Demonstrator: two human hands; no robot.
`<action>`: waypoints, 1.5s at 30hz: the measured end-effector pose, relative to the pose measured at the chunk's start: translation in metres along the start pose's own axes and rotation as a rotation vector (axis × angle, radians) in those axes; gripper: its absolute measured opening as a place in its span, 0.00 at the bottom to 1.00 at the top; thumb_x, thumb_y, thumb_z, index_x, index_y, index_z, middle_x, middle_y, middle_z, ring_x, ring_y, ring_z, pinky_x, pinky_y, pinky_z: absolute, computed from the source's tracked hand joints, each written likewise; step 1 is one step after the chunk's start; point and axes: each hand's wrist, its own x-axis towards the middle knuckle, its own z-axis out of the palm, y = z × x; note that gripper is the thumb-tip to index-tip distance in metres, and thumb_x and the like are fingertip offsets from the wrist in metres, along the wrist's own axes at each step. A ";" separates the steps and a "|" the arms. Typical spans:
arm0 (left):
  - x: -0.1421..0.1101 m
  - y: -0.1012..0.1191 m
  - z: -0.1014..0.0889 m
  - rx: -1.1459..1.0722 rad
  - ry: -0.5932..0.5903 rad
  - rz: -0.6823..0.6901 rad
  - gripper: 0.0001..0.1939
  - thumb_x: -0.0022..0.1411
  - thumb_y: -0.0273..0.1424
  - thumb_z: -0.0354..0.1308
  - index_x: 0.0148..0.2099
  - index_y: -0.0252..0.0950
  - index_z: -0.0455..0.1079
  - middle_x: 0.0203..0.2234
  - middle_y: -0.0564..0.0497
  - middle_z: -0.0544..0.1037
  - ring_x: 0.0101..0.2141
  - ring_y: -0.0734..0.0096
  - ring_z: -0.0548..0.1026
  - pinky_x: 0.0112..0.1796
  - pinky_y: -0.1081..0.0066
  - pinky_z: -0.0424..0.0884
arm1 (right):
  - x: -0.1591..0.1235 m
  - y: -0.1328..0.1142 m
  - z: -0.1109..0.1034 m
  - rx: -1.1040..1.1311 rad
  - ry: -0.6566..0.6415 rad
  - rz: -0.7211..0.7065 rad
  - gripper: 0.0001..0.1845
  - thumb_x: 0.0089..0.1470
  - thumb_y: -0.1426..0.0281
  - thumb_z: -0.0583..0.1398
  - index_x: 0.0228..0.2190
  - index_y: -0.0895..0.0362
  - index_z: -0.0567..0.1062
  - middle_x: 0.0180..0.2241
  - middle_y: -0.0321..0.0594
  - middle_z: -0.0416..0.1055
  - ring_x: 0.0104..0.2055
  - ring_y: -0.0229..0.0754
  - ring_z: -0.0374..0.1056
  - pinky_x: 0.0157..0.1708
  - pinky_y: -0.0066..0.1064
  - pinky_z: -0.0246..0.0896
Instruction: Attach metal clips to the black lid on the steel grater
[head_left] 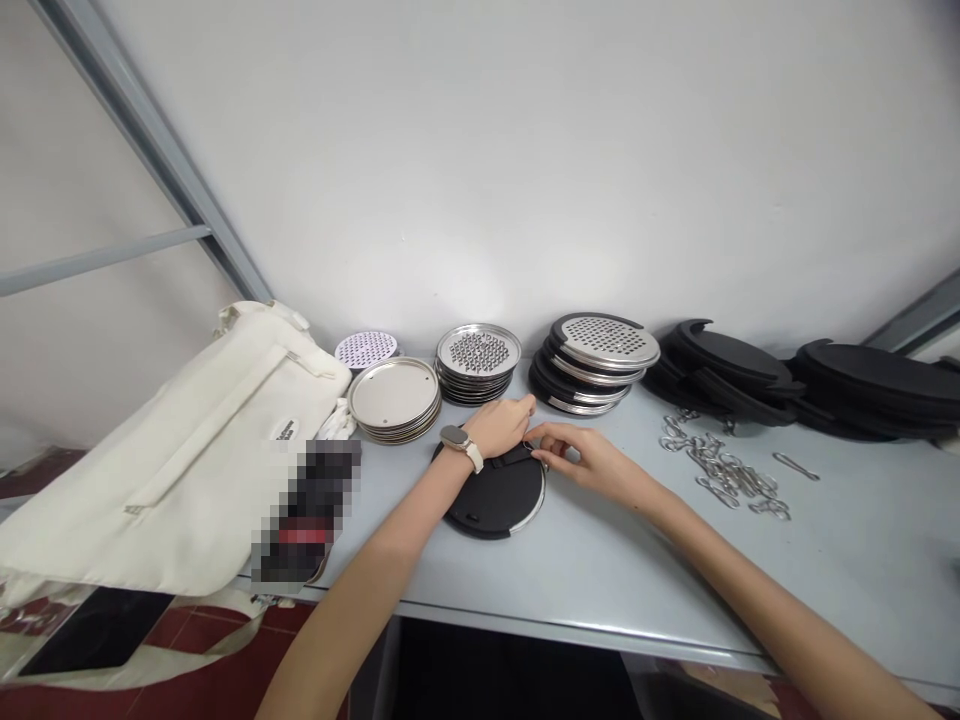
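A black round plate [495, 498] with a metal strip along part of its rim lies at the front of the shelf. My left hand [501, 425], below a wrist with a pale-banded watch, is closed at the plate's far edge, with most of its fingers hidden. On the plate's right side, my right hand [566, 450] pinches a small metal wire clip [527, 446] between thumb and forefinger. Several loose wire clips [731, 470] are piled on the shelf to the right. Behind my hands stands a stack of black plates with metal grater discs [606, 345].
Metal grater discs [480, 352] and plain metal discs [394, 392] stand in stacks at the left, beside a purple perforated disc [366, 349]. A white bag [187, 450] leans over the left end. Black round holders [885, 375] are stacked against the wall at right.
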 end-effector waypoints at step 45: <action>0.001 -0.001 0.002 -0.026 0.008 0.018 0.11 0.67 0.27 0.41 0.48 0.37 0.60 0.32 0.47 0.76 0.35 0.63 0.76 0.38 0.68 0.69 | -0.002 0.000 0.000 -0.059 0.002 0.025 0.11 0.61 0.65 0.52 0.40 0.57 0.70 0.23 0.34 0.65 0.25 0.37 0.61 0.27 0.28 0.56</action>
